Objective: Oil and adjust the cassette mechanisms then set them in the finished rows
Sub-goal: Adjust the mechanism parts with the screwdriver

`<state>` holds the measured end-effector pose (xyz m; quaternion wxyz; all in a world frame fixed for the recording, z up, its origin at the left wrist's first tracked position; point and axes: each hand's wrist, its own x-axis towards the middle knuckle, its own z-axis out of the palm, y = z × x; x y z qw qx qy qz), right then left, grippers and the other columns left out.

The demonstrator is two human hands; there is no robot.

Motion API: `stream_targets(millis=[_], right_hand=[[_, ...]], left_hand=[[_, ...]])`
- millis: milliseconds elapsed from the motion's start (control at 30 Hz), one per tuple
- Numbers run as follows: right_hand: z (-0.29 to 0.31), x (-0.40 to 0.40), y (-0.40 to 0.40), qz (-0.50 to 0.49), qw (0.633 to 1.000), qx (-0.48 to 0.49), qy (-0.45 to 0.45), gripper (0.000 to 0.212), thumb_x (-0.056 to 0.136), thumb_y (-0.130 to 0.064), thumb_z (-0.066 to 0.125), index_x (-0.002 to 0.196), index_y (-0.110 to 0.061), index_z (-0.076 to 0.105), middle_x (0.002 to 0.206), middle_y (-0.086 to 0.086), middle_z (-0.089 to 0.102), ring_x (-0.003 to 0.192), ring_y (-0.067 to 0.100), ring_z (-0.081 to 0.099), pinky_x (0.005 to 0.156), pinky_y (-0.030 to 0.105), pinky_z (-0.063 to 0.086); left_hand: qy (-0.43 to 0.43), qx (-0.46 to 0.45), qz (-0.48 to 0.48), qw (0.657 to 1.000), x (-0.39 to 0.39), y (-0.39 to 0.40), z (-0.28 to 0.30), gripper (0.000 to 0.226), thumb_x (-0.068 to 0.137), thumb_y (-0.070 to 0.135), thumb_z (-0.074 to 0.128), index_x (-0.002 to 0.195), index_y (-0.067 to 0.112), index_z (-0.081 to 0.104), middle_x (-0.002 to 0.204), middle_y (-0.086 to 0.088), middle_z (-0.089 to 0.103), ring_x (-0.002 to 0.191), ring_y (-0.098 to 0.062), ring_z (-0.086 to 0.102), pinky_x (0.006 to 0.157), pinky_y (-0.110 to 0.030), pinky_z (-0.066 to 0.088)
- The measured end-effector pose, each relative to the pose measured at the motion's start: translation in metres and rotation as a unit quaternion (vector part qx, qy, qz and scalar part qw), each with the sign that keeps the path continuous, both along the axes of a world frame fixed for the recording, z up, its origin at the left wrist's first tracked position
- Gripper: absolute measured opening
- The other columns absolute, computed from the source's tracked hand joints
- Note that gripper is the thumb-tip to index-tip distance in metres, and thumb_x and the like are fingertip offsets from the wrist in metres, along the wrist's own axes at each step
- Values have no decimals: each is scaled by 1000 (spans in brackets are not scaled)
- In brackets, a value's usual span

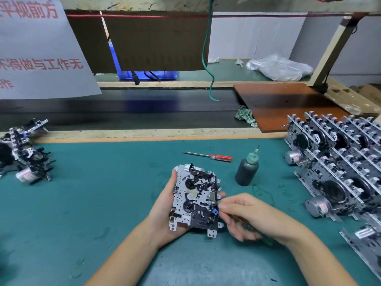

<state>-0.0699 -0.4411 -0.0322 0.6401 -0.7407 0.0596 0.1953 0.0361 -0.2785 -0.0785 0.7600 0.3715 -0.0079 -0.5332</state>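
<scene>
Head view: the left hand (165, 205) cradles a cassette mechanism (195, 198) from beneath, fingers curled around its edges, just in front of the oil bottle (247, 170). The right hand (249, 213) pinches a thin tool at its right edge. It looks light, rigid, fiddly: best gripped by the metal frame edges. Finished rows (338, 162) stand right of the bottle.

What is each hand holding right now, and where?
Left hand grips the silver-and-black cassette mechanism by its left edge, from beneath. Right hand pinches something at its right edge; unclear what.

Both forearms bare to the hands (165, 207), no sleeves.
</scene>
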Motion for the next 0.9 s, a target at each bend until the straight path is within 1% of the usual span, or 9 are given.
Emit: stream_targets(millis=[67,167,233,333,400,500,600,800,900], right_hand=[[-1,1,0,-4,1000,-22,8,37,100,-24,39,67,-12,50,39,-2,42,32,8,23,35,15,19],[-2,0,0,-10,999,-29,15,41,99,-30,41,65,-13,55,38,-2,37,33,8,20,35,16,19],[-5,0,0,-12,999,-25,20,41,99,-29,42,64,-14,56,38,-3,38,32,8,25,35,17,22],[-9,0,0,-11,999,-4,36,40,100,-27,41,63,-15,50,41,-2,48,32,8,41,35,18,34],[-10,-1,0,-10,999,2,46,40,100,-29,39,63,-16,47,42,-1,51,32,8,44,35,17,35],[-11,-2,0,-17,999,-18,42,48,101,-31,38,55,-20,46,33,-3,40,27,8,32,34,18,26],[-10,-1,3,-30,999,-20,39,53,101,-30,36,51,-16,44,27,-2,30,24,9,22,33,16,22],[-5,3,1,-18,996,-40,75,62,101,-35,34,41,-21,38,31,-2,21,27,10,16,34,15,16],[-4,2,-1,-1,995,-40,94,63,101,-37,33,41,-22,36,32,-4,20,27,8,16,34,14,15]], left_hand=[[-3,1,-3,1000,0,0,0,82,86,69,28,116,3,67,125,-25,60,110,-34,63,95,-44,49],[-6,9,-7,1000,1,0,0,83,87,70,26,116,4,67,126,-24,59,112,-33,61,94,-43,50],[-6,15,-8,1000,1,0,-1,84,88,71,25,116,5,67,127,-23,59,114,-34,60,94,-43,50],[-5,16,-6,1000,1,-1,0,83,88,70,26,116,4,68,126,-24,59,113,-34,61,92,-43,52],[-4,21,-3,1000,1,-1,0,83,88,70,26,115,4,68,125,-24,60,112,-35,61,91,-43,53],[-6,34,1,999,0,-1,0,82,89,70,26,115,5,68,125,-24,60,113,-35,61,91,-42,53],[-7,42,7,999,-1,-2,2,79,89,68,27,110,6,71,122,-23,62,110,-34,63,86,-41,55],[-17,54,18,998,-3,-7,5,74,87,65,32,99,7,75,112,-23,67,98,-33,68,72,-37,59],[-26,63,22,997,-3,-9,4,73,85,66,34,98,8,76,112,-23,67,98,-33,68,74,-36,58]])
